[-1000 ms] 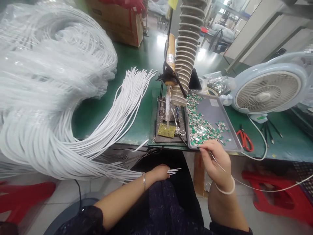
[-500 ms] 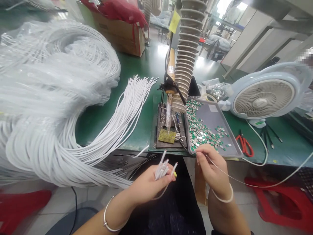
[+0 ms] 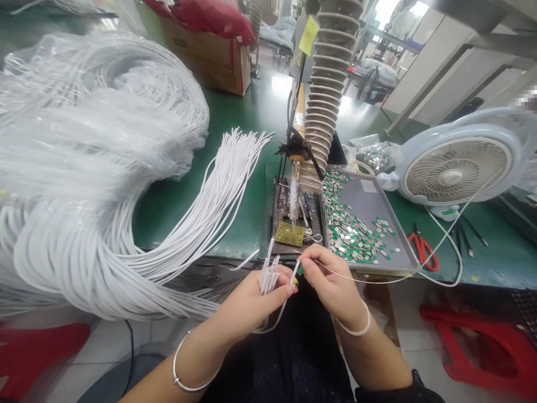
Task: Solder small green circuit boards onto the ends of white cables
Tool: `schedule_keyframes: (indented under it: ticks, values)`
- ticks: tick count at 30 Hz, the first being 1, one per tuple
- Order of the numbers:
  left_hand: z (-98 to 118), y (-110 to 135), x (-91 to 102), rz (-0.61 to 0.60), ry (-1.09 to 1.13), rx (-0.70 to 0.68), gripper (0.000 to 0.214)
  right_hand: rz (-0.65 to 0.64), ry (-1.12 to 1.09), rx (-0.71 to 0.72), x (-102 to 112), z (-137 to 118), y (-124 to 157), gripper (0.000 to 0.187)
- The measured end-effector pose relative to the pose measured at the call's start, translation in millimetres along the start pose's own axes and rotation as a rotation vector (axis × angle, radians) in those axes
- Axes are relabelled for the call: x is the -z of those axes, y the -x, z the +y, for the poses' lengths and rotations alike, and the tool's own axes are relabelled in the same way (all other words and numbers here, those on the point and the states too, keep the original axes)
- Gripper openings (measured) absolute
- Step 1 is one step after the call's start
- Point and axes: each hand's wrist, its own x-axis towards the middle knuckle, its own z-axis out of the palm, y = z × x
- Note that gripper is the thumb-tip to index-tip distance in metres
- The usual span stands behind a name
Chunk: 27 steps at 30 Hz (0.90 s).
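Note:
My left hand (image 3: pixel 251 299) is closed around several white cables (image 3: pixel 269 275), their stripped ends pointing up. One cable (image 3: pixel 295 272) stands apart from the bunch near the left thumb and index finger. My right hand (image 3: pixel 333 282) pinches a thin solder wire (image 3: pixel 377 281), whose tip sticks out to the left above that cable's end. A small green connector board (image 3: pixel 300 270) shows under the right fingertips, beside the cable end; the fingers hide part of it. Ahead of both hands, a soldering iron (image 3: pixel 295 193) hangs tip down over a yellow sponge (image 3: pixel 289 234).
A grey tray (image 3: pixel 377 193) holds many small metal connectors (image 3: pixel 352 240) with green boards. Red-handled pliers (image 3: pixel 423 252) and a fan (image 3: pixel 457 168) are at right. A large bundle of white cables (image 3: pixel 201 212) covers the left. A ribbed hose (image 3: pixel 329 95) hangs above the iron.
My right hand has moved left from the tray's front edge to the separate cable in my left hand, bringing the solder wire along. The left hand has shifted slightly up and left.

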Motion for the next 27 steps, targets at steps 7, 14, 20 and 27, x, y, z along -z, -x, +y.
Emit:
schedule_keyframes:
  ticks: [7,14,20,27]
  values:
    - [4.9,-1.2,2.9,-0.072,-0.035,0.042,0.018,-0.033,-0.082,-0.079,0.5,-2.7,-3.1,0.011]
    - [8.6,-2.0,0.6,-0.037,-0.069,0.05,0.024,-0.03,-0.142,-0.095,0.8,-0.5,-3.5,0.011]
    - [13.4,-4.4,-4.0,0.088,-0.033,-0.032,0.02,-0.045,-0.13,-0.078,-4.3,-1.9,-2.0,0.013]
    - [19.5,-7.8,-14.1,0.212,-0.085,-0.119,0.013,0.037,-0.053,-0.039,-5.4,-0.8,0.0,0.015]
